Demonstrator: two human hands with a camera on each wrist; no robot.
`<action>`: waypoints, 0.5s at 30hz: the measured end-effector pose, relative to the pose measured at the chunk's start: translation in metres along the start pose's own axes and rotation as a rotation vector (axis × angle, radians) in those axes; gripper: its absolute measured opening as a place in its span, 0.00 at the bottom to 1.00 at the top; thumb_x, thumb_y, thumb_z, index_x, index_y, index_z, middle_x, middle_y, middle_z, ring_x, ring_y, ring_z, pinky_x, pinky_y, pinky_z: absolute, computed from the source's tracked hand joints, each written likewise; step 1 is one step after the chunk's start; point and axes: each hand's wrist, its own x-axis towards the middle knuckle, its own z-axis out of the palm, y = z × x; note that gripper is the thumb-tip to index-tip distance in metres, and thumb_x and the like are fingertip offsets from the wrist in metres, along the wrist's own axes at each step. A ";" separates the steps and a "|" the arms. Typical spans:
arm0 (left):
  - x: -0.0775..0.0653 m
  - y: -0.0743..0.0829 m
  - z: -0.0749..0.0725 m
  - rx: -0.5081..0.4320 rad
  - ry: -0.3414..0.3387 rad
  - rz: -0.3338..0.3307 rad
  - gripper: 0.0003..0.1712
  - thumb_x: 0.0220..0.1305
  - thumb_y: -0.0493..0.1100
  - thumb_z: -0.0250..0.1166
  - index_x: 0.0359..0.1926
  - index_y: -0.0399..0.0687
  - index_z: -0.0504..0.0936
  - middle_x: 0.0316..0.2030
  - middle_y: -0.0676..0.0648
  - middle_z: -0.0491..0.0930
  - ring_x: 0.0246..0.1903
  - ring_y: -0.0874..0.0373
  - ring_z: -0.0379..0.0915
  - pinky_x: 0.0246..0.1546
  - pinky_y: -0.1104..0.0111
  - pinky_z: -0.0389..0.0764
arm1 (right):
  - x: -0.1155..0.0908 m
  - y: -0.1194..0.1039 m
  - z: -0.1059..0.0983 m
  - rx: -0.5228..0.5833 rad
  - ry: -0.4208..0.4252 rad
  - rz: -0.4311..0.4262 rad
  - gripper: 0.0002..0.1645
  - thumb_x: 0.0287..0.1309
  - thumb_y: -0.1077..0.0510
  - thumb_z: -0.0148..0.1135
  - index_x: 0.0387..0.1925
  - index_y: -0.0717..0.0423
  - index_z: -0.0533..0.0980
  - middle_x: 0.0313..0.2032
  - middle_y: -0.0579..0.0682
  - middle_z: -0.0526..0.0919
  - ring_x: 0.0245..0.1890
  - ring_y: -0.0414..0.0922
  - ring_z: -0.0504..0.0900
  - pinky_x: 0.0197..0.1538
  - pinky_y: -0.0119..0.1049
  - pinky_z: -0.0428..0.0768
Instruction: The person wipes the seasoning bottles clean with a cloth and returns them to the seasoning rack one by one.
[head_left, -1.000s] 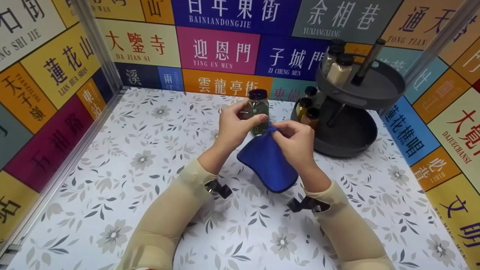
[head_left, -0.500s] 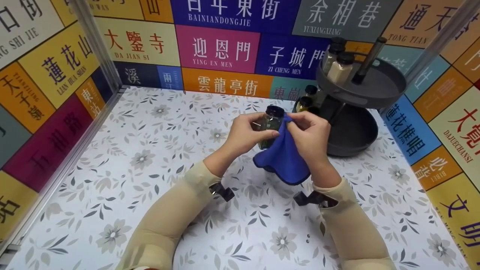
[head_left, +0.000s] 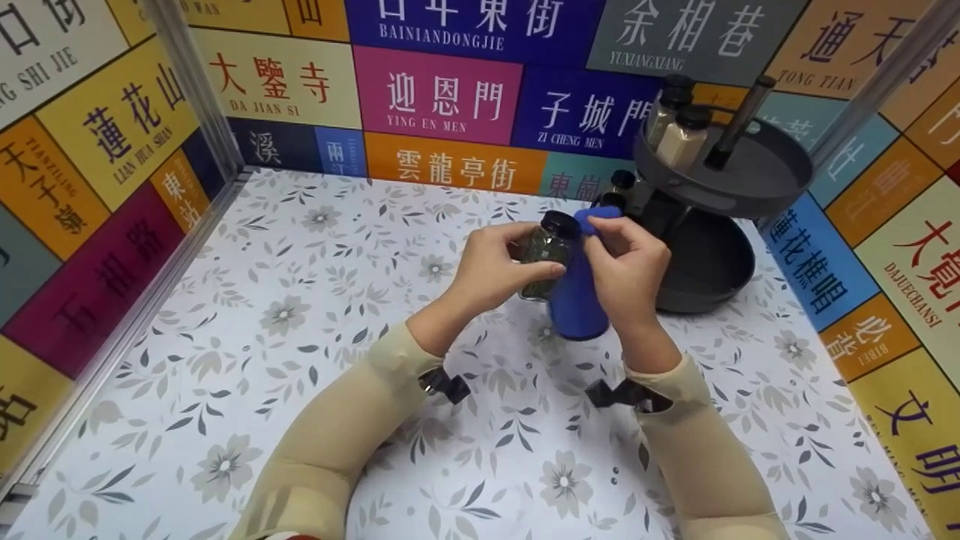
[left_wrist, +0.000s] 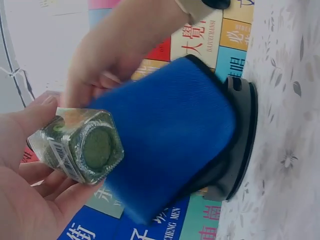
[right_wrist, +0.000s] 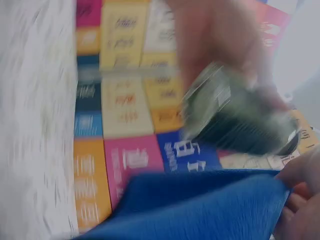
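Observation:
My left hand [head_left: 487, 270] grips a glass jar [head_left: 550, 259] with a black lid, thumb across its front and fingers behind. Green flakes show through the glass, and the left wrist view has the jar's thick base [left_wrist: 97, 147] and a barcode label facing the camera. Beside the jar, my right hand [head_left: 630, 270] pinches a blue cloth [head_left: 576, 300] with dark edging by its upper part. The cloth hangs down right next to the jar. In the right wrist view the jar [right_wrist: 230, 115] is blurred above the cloth [right_wrist: 200, 210].
A black two-tier round stand [head_left: 709, 277] is at the back right, close behind my right hand. Several black-lidded bottles [head_left: 681, 139] stand on its upper tier, and others [head_left: 621, 187] on the lower one. Panels with lettering wall in the flower-patterned tabletop [head_left: 300, 375].
Both hands have moved right and slightly down with the jar and the cloth. The cloth, spread wide before, now hangs narrower, and the jar leans a little.

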 end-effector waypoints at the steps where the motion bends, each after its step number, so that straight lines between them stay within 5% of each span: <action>1: 0.000 0.000 0.001 0.002 0.004 -0.004 0.29 0.56 0.55 0.83 0.58 0.53 0.89 0.44 0.51 0.91 0.39 0.61 0.87 0.41 0.70 0.86 | -0.001 -0.002 0.000 0.059 -0.008 0.016 0.10 0.57 0.73 0.70 0.40 0.64 0.90 0.40 0.58 0.93 0.39 0.35 0.92 0.45 0.26 0.87; 5: 0.001 -0.002 0.002 -0.023 0.045 -0.005 0.27 0.57 0.56 0.83 0.55 0.52 0.89 0.42 0.50 0.91 0.37 0.62 0.85 0.40 0.70 0.86 | -0.006 -0.008 0.004 0.187 -0.032 0.030 0.07 0.57 0.75 0.70 0.38 0.69 0.88 0.38 0.59 0.92 0.37 0.35 0.91 0.42 0.28 0.88; 15: 0.002 -0.007 0.001 -0.099 0.113 -0.009 0.29 0.55 0.51 0.84 0.57 0.48 0.90 0.44 0.47 0.92 0.38 0.59 0.90 0.41 0.67 0.90 | -0.016 -0.005 0.012 0.138 -0.042 -0.205 0.12 0.53 0.81 0.67 0.36 0.69 0.88 0.38 0.63 0.92 0.45 0.47 0.93 0.46 0.31 0.89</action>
